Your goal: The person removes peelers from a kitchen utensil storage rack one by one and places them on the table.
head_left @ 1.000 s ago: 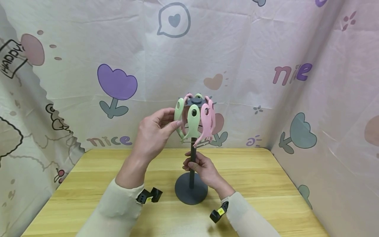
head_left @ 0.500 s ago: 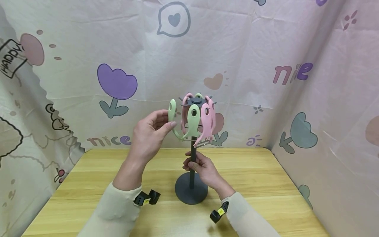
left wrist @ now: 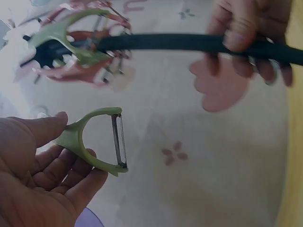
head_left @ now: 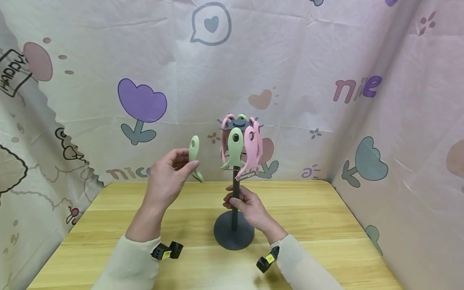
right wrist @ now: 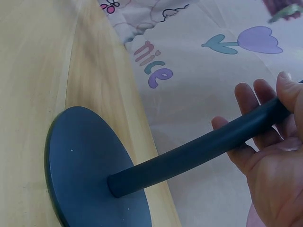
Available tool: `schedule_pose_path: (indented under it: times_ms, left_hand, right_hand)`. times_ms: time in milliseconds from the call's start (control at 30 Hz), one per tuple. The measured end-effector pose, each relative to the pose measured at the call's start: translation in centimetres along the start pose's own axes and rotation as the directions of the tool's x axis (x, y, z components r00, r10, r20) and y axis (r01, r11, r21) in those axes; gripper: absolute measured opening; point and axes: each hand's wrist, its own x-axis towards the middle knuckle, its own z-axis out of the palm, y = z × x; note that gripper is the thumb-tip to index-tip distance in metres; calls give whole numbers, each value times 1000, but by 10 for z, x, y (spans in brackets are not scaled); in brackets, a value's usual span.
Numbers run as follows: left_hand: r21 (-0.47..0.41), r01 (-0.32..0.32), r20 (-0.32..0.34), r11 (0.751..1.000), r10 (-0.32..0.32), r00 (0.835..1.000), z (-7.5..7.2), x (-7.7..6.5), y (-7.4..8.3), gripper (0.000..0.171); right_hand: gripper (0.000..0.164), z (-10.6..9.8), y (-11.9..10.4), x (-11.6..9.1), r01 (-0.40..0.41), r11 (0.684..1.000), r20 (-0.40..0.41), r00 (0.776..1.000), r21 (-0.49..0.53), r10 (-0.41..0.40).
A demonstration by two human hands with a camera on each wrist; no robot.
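Observation:
My left hand pinches a green Y-shaped peeler by its handle, off to the left of a dark stand. In the left wrist view the peeler's metal blade points away from the fingers. My right hand grips the stand's post below the hanging tools. From the hooks at the stand's top hang several pink peelers and green peelers. Those at the back are partly hidden.
The stand's round dark base sits on a wooden table. Behind and beside the table hangs a printed cloth with flowers and words. Each sleeve has a small black camera at the wrist.
The left hand has drawn the green peeler off the stand, moving it left and slightly down. The right hand stays on the post, and the stand has not moved.

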Motion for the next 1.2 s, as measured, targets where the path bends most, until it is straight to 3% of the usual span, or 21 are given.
schedule_pose_path:
  times_ms: [200,667,833,1000,1200]
  left_hand:
    - [97,73,7,993,-74,997,1,-1,-29,40]
    - [302,209,30,930,-228,973,24,-3,-97,37]
    - [343,257,51,904,-291,955,31,-2,-116,43]
    - [418,287,82,862,-350,933,41,2,-133,44]
    - [481,298,113,825,-395,912,55,4,-146,35]
  right_hand:
    - [33,-1,0,0,-9,1000,-2,1000,8,9]
    - [33,-2,1,0,-12,999,-1,1000,35,12]
    - [32,-2,1,0,-15,1000,-3,1000,26,15]
    - [32,-2,0,1,-19,1000,-5,1000,22,19]
    - [33,-2,1,1,-11,999,3,1000,31,11]
